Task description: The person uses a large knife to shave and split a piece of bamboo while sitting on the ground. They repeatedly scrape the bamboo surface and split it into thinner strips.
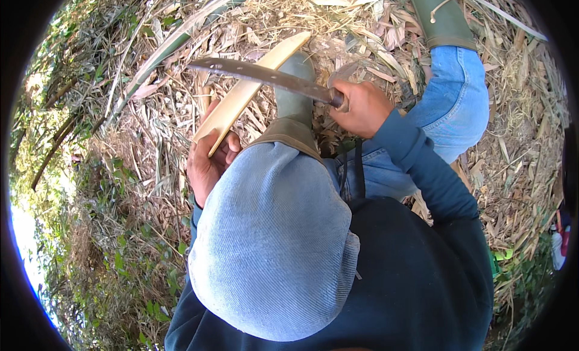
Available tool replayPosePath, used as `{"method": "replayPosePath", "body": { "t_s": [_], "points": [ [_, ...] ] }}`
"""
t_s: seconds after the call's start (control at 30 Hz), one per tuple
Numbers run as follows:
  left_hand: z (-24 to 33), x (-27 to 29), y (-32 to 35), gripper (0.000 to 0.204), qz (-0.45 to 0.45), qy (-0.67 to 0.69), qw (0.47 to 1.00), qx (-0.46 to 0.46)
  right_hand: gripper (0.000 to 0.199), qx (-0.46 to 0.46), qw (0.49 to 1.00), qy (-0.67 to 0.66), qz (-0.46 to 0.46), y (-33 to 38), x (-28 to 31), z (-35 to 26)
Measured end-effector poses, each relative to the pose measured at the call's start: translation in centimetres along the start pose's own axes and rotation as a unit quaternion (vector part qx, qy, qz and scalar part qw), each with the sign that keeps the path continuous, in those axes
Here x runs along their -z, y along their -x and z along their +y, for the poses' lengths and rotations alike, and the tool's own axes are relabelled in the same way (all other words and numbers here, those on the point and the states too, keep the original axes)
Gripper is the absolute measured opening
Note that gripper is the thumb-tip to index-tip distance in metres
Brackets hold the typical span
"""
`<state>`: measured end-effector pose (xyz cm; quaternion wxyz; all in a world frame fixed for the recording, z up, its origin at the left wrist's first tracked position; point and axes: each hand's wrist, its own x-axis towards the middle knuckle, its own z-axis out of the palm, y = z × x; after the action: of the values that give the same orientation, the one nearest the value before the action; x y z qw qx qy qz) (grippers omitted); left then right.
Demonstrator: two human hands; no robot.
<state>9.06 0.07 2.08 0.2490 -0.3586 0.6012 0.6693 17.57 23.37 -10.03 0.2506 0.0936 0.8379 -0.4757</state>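
My right hand (pixel 362 108) is closed around the handle of a machete (pixel 283 81). Its dark blade, dotted with a few pale spots, points left and crosses above a pale yellow split bamboo strip (pixel 236 105). Whether the edge touches the strip I cannot tell. My left hand (pixel 208 164) grips the strip's near end, with the thumb on its face; some fingers are hidden behind it. From there the strip slants up and to the right, past my left boot (pixel 295 88). My bent left knee (pixel 271 230), in blue denim, fills the middle and covers part of my left forearm.
Dry leaves and shavings (pixel 151 128) litter the ground. A long green bamboo length (pixel 160 56) lies at the upper left, and a thin pale strip (pixel 506 14) at the upper right. My right boot (pixel 443 16) is planted far right. Green undergrowth (pixel 108 242) grows on the left.
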Motion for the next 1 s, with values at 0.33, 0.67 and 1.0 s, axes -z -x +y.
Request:
{"method": "replayPosePath", "body": {
  "t_s": [0.33, 0.67, 1.0],
  "points": [
    [0.3, 0.1, -0.1, 0.050, -0.042, -0.053, 0.998, -0.002, 0.030, -0.083, 0.995, -0.043, 0.027, -1.0, -1.4, 3.6],
    [1.1, 0.4, -1.1, 0.052, -0.046, -0.037, 0.998, 0.012, 0.028, -0.093, 0.994, -0.005, 0.054, -4.4, -1.4, 4.8],
    [2.1, 2.1, -3.1, 0.053, -0.104, -0.042, 0.994, 0.018, 0.025, -0.168, 0.985, -0.005, 0.041, -5.1, -1.1, 7.2]
  ]
}}
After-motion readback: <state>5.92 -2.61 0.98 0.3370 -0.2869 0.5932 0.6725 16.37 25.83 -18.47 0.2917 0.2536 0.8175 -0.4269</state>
